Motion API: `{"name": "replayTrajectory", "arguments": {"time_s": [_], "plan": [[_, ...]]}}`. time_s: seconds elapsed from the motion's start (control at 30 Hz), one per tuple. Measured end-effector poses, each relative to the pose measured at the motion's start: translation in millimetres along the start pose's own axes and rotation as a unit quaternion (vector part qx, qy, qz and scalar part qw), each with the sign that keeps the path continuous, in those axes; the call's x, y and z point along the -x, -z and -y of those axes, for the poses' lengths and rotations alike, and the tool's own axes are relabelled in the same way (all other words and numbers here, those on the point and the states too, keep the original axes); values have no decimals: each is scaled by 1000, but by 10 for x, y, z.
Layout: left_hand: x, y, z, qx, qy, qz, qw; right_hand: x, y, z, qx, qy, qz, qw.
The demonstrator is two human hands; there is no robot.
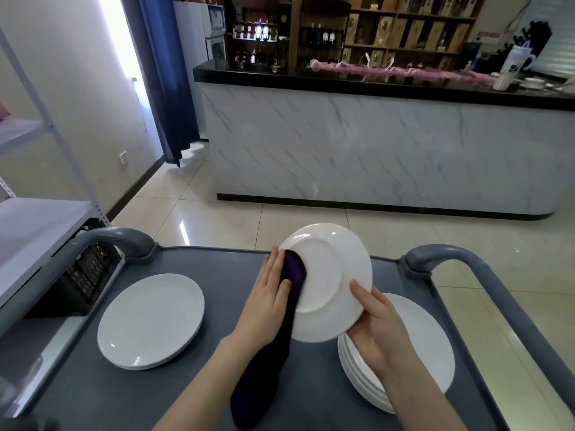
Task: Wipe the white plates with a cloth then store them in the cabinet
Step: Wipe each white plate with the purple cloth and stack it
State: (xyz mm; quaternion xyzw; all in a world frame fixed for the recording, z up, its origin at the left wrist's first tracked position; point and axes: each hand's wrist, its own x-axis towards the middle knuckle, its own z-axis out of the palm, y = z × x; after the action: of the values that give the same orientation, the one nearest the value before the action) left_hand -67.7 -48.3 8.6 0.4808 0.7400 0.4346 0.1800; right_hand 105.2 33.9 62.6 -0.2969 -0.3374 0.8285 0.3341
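Observation:
I hold a white plate (329,275) tilted above the grey cart, its underside facing me. My right hand (376,325) grips its lower right rim, thumb on the underside. My left hand (269,293) presses a dark purple cloth (280,337) against the plate's left edge with straight fingers; the cloth hangs down below my wrist. A stack of white plates (429,353) sits on the cart's right side, partly hidden by my right arm. Another small stack of white plates (151,320) lies on the cart's left side.
The grey cart top (217,262) has raised handles at the far left (124,237) and far right (451,256). A white metal shelf unit (37,225) stands to the left. A marble-fronted counter (373,144) stands across the tiled floor.

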Motion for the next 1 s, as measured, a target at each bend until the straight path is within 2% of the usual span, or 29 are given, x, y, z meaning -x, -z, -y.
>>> {"name": "replayTrajectory", "arguments": {"time_s": [0.13, 0.23, 0.37, 0.5, 0.7, 0.87, 1.0], "plan": [[321, -165, -69, 9, -24, -6, 1000, -40, -50, 90, -14, 13, -11, 1000], [393, -303, -266, -52, -81, 7, 995, -65, -108, 61, -17, 2, 2, 1000], [221, -304, -425, -127, -110, 8, 986, -69, -143, -41, -22, -12, 17, 1000], [-96, -162, -420, -112, -114, 39, 986, -53, -160, -129, -18, -11, 29, 999], [-376, 4, -133, -94, -51, 36, 994, 31, -34, -192, 37, -18, 37, 998], [-63, -62, 222, 38, 49, 16, 998, -9, 28, -86, 41, 4, 18, 999], [173, -154, 374, 48, 88, 48, 994, -63, -4, -26, 64, 20, -3, 998]]}}
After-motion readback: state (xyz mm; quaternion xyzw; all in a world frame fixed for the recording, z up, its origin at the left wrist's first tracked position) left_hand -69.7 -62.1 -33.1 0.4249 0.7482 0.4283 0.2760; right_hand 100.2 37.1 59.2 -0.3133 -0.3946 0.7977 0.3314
